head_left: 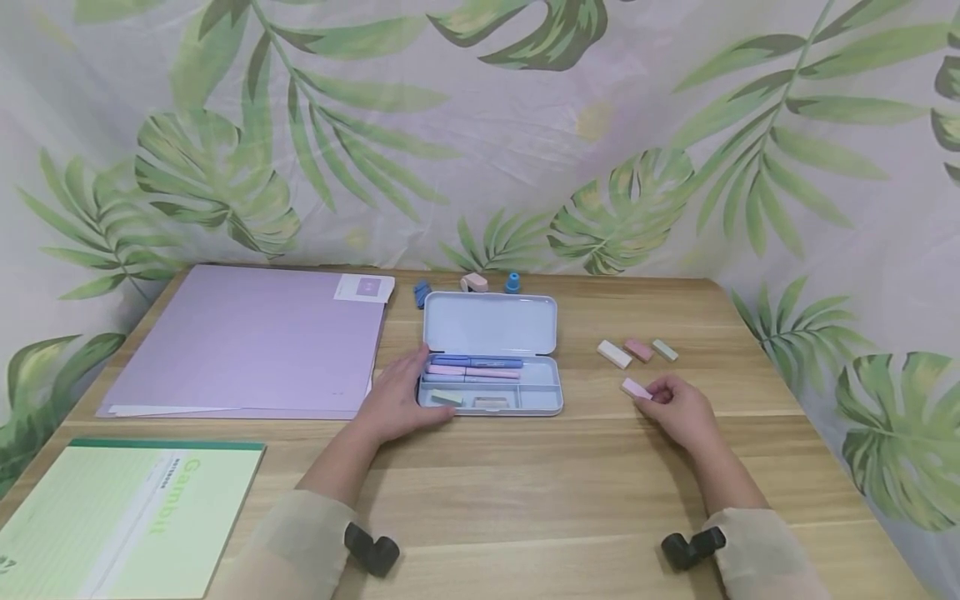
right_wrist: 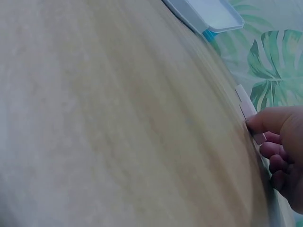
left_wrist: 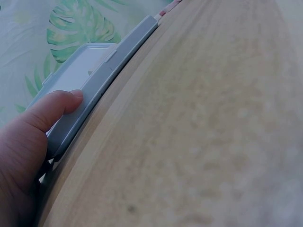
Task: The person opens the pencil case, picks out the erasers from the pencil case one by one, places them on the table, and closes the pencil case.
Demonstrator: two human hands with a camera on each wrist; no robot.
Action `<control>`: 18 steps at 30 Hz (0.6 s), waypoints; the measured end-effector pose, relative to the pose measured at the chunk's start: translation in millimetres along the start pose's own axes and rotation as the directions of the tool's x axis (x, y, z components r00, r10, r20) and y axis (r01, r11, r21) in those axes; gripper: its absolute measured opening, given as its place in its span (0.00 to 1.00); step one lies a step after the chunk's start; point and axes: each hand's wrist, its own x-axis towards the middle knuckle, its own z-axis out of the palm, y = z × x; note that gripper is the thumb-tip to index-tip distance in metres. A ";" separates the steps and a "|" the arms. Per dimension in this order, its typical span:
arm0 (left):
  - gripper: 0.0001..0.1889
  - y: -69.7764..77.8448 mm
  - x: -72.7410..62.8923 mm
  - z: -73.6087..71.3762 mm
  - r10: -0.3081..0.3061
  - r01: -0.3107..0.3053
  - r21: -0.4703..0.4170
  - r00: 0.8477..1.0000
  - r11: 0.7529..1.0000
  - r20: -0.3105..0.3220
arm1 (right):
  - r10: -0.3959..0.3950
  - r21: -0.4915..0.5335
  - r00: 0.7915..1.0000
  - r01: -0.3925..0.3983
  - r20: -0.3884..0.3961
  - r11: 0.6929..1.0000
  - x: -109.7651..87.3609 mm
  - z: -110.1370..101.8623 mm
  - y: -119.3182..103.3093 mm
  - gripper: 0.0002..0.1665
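- Head view: right grip (head_left: 684,410) pinches a pale lilac eraser (head_left: 634,388) by its near end, right of the pencil case (head_left: 490,323) and in front of the white eraser (head_left: 614,354), the dark pink eraser (head_left: 638,349) and the green eraser (head_left: 664,350) on the desk (head_left: 517,500).
- Head view: left grip (head_left: 395,398) is wrapped round the case's left end, thumb at the front edge. Lid tipped back; pens (head_left: 475,374) lie in the rear section.
- Handling, my judgement: a light two-sided pinch suits so small a block — lift clear of its neighbours before any sideways move, left grip steadying the case without tipping it.
- Head view, hard to make out: the pale piece (head_left: 491,402) in the front section; the lid masks the foot of the pink piece (head_left: 474,282) behind.
- Left wrist view: bent thumb presses the case front — other fingers hidden, case contents mostly out of sight.
- Right wrist view: thumb and finger meet on the lilac eraser; pale shapes overlap beyond, and whether it touches the desk I cannot tell.
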 end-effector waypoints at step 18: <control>0.60 -0.6 -0.5 -0.7 -0.005 0.005 0.000 1.000 1.000 0.009 | -0.361 0.145 0.918 0.339 0.164 0.930 -4.8 45.3 -100.2 0.16</control>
